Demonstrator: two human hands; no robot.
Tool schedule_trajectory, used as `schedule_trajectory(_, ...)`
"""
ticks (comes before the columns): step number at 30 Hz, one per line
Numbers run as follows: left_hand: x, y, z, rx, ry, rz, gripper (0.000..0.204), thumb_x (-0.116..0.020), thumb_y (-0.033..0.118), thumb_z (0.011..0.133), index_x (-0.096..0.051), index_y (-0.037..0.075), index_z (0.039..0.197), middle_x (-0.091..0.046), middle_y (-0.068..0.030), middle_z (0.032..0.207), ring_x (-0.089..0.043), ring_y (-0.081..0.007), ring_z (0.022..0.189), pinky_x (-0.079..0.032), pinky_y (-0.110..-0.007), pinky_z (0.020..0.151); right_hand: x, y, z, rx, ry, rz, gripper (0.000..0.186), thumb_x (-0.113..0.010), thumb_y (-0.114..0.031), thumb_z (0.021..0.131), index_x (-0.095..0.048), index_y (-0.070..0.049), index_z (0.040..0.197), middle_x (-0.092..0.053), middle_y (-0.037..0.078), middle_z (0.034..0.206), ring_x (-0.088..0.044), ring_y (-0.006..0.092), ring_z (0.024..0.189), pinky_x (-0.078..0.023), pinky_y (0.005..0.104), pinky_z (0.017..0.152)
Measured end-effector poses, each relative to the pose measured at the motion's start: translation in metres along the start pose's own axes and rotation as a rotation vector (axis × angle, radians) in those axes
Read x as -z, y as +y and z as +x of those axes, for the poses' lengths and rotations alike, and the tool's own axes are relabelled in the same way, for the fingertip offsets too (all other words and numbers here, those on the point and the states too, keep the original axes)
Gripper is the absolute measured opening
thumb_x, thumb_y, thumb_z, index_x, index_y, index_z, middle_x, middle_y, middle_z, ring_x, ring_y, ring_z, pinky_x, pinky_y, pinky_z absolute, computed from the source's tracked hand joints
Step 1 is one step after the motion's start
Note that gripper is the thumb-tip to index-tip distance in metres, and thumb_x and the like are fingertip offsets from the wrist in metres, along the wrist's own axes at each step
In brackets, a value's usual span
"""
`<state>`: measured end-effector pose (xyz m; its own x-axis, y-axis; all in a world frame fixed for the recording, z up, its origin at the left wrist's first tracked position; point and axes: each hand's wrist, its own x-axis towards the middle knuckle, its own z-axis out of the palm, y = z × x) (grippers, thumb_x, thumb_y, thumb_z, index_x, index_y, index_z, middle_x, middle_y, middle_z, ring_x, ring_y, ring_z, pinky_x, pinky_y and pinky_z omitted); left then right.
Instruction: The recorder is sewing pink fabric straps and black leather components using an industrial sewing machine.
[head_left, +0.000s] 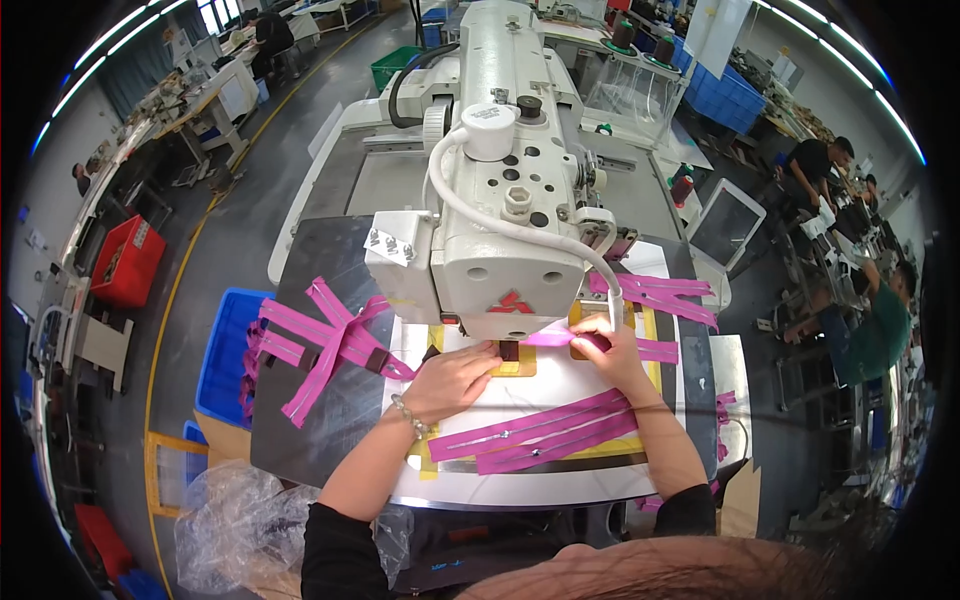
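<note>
We seem to be positioning the pink strip (546,335) beneath the sewing head (510,265): our right hand (612,350) pinches it; our left (455,380), apart, lies beside the brown patch (510,351), its grip unclear. Next calls for keeping the strip flat.

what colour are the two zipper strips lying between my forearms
The zipper strips are bright magenta-pink, seen best in the head view.

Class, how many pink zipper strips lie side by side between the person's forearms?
2: the upper strip, nearer the sewing machine, and the lower strip, just below it. Any strip underneath would be hidden.
</note>
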<state>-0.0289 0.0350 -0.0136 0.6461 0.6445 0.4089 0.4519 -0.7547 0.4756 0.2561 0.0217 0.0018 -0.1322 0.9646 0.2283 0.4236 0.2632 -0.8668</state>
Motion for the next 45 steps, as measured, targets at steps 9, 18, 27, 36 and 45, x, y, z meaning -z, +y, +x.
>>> schedule_trajectory(9, 0.001, 0.002, 0.002, 0.019, 0.001, -0.021, 0.020, -0.062, 0.008, 0.081, -0.066, 0.004, 0.101, -0.065, -0.0120, 0.112, -0.060, -0.0229, 0.110, -0.051, -0.033, 0.089, -0.006, -0.003, 0.003, 0.314, -0.124, -0.332, 0.014, -0.071, -0.008, 0.074, -0.069, -0.006, 0.088, -0.064, 0.005, 0.084, -0.059, 0.0227, 0.081, -0.048, 0.0324, 0.072)
schedule_trajectory(18, 0.001, 0.003, 0.004, 0.004, -0.002, -0.018, 0.023, -0.062, 0.007, 0.081, -0.066, 0.004, 0.103, -0.064, -0.0137, 0.114, -0.060, -0.0234, 0.110, -0.051, -0.034, 0.089, -0.023, -0.006, 0.009, 0.408, -0.074, -0.366, 0.023, -0.073, -0.014, 0.073, -0.067, -0.007, 0.094, -0.061, 0.005, 0.091, -0.055, 0.0249, 0.088, -0.043, 0.0360, 0.080)
schedule_trajectory(27, 0.000, 0.006, 0.004, -0.003, -0.018, 0.010, 0.031, -0.064, 0.013, 0.082, -0.061, 0.005, 0.112, -0.064, -0.0132, 0.114, -0.060, -0.0255, 0.109, -0.051, -0.034, 0.088, -0.039, 0.006, 0.013, 0.021, -0.030, 0.535, 0.042, -0.055, -0.019, 0.091, -0.035, -0.005, 0.126, -0.054, 0.014, 0.118, -0.051, 0.0196, 0.109, -0.037, 0.0346, 0.098)
schedule_trajectory(36, -0.004, 0.016, 0.000, 0.024, -0.038, 0.064, 0.054, -0.064, 0.037, 0.083, -0.052, 0.012, 0.128, -0.055, -0.0175, 0.124, -0.054, -0.0297, 0.116, -0.046, -0.038, 0.093, -0.019, -0.019, 0.006, 0.217, -0.165, -0.094, 0.019, -0.071, -0.015, 0.078, -0.066, -0.006, 0.094, -0.066, 0.007, 0.094, -0.061, 0.0176, 0.089, -0.039, 0.0341, 0.090)
schedule_trajectory(45, -0.008, 0.023, 0.001, -0.001, -0.130, 0.175, 0.053, -0.064, 0.044, 0.079, -0.055, 0.021, 0.126, -0.046, -0.0192, 0.128, -0.044, -0.0341, 0.119, -0.033, -0.045, 0.103, -0.010, 0.001, 0.000, 0.499, -0.202, -0.351, 0.027, -0.065, -0.004, 0.075, -0.068, -0.007, 0.101, -0.065, 0.010, 0.109, -0.060, 0.0280, 0.103, -0.047, 0.0382, 0.085)
